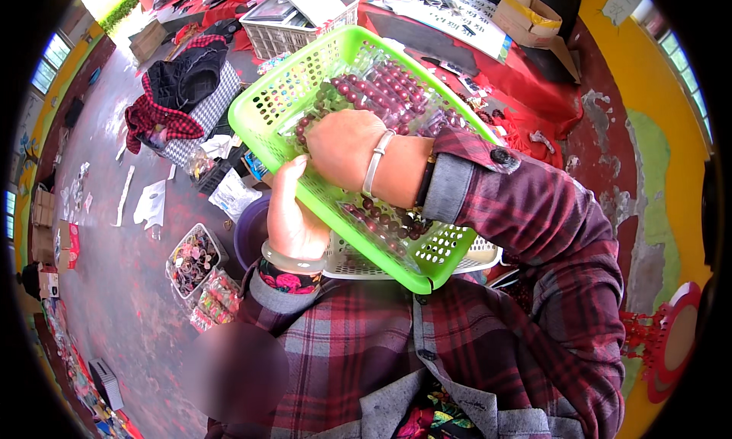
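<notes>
A bright green plastic basket (446,265) tilts in front of my chest. Inside lie several clear bags of dark red beads (389,88), along with some green beads (332,100). My left hand (292,219) grips the basket's near left side, thumb up at the rim and the other fingers hidden beneath. Over the beads, my right hand (343,145) reaches down into the basket, its back toward me. Its fingers are curled under and out of sight, so whether they hold anything is hidden. Dark brown-red beads (389,219) in clear wrap show below my right wrist.
A white basket (352,262) sits under the green one. A purple bucket (252,229) and a small white basket of trinkets (194,260) stand at left. Farther off are a box with clothes (206,96), a grey crate (301,35) and a red-covered table (526,96).
</notes>
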Action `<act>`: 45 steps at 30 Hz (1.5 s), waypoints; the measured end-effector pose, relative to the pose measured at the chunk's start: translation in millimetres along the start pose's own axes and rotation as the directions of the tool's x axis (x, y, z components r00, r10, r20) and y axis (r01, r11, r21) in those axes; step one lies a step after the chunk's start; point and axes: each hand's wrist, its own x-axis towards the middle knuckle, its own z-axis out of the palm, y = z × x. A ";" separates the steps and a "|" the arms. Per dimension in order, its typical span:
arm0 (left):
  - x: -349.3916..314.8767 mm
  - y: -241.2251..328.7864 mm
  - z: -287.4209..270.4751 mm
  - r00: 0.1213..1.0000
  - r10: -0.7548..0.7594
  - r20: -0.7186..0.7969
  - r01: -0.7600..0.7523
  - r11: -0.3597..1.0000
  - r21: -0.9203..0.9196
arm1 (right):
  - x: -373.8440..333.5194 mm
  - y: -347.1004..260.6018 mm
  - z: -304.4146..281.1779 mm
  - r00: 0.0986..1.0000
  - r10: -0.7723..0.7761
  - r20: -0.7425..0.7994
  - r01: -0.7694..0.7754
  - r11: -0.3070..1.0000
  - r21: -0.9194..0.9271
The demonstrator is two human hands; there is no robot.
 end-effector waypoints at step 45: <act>-6.2 -3.8 6.0 0.993 -0.045 0.105 0.046 0.999 -0.011 | -25.8 35.5 -1.1 0.895 -0.067 -0.441 -0.024 0.980 -0.197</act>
